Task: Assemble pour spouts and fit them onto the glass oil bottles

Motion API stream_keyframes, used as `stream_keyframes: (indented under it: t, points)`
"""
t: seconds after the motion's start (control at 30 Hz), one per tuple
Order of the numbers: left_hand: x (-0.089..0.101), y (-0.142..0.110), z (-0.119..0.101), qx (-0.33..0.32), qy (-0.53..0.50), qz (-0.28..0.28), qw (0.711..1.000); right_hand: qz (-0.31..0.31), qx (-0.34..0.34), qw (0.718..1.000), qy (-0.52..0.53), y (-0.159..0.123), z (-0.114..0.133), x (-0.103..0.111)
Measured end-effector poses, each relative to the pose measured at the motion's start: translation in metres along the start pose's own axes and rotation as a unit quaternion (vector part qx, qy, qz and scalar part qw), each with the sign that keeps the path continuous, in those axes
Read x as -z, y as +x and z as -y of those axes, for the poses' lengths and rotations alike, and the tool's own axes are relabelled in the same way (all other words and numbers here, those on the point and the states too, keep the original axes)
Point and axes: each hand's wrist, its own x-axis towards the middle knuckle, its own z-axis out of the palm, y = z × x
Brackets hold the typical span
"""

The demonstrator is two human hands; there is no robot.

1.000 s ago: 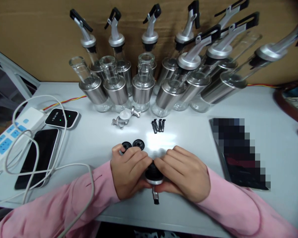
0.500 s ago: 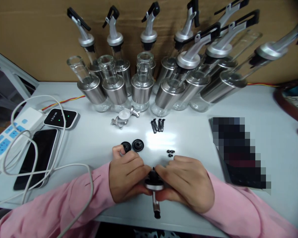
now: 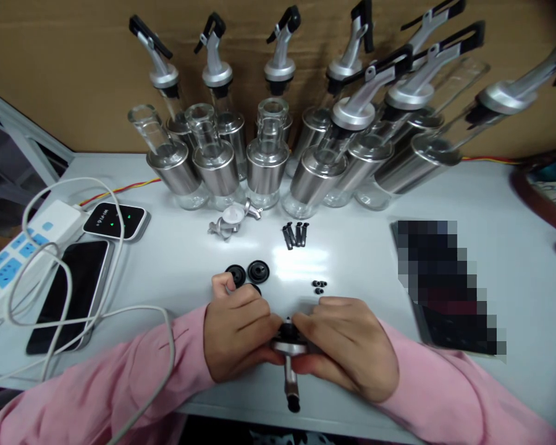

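My left hand (image 3: 234, 330) and my right hand (image 3: 349, 346) meet at the near edge of the white table (image 3: 361, 266), both closed on a silver pourer cap (image 3: 288, 355). Its black stopper sits between my fingertips, and its spout points toward me past the table edge. Two black round gaskets (image 3: 249, 272) lie just beyond my left hand. A few tiny black rings (image 3: 319, 286) lie beyond my right hand. Several short black tubes (image 3: 295, 233) and a loose silver spout part (image 3: 233, 220) lie further back.
Many glass and steel bottles (image 3: 266, 161) stand along the cardboard wall, some capped with pourers. At the left lie a phone (image 3: 69, 293), a small black device (image 3: 115, 220), a white power strip (image 3: 23, 253) and looping white cables. A dark pixelated object (image 3: 449, 287) lies at the right.
Both hands have drawn the pourer cap nearer to me, its spout now reaching past the table edge. The tiny black rings, hidden a second ago, show beyond my right hand.
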Motion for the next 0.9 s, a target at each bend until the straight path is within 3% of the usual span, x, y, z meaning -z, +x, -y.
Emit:
stream_keyframes:
  t: [0.1, 0.53, 0.73, 0.9]
  points:
    - [0.0012, 0.0003, -0.0003, 0.007, -0.007, 0.009, 1.0, 0.028, -0.011, 0.999, 0.025, 0.0017, 0.0006, 0.0042]
    - [0.0027, -0.0008, -0.0022, -0.003, 0.006, -0.014, 1.0, 0.033, -0.002, 0.997, 0.074, 0.0026, -0.0035, 0.0044]
    - [0.0076, 0.0004, 0.0035, 0.044, 0.062, -0.062, 0.995, -0.006, -0.071, 0.991, 0.115, 0.0024, -0.0055, -0.0021]
    - [0.009, 0.0009, 0.0046, 0.034, 0.068, -0.082, 0.994, -0.011, -0.092, 0.987, 0.132, 0.0049, -0.0058, 0.0007]
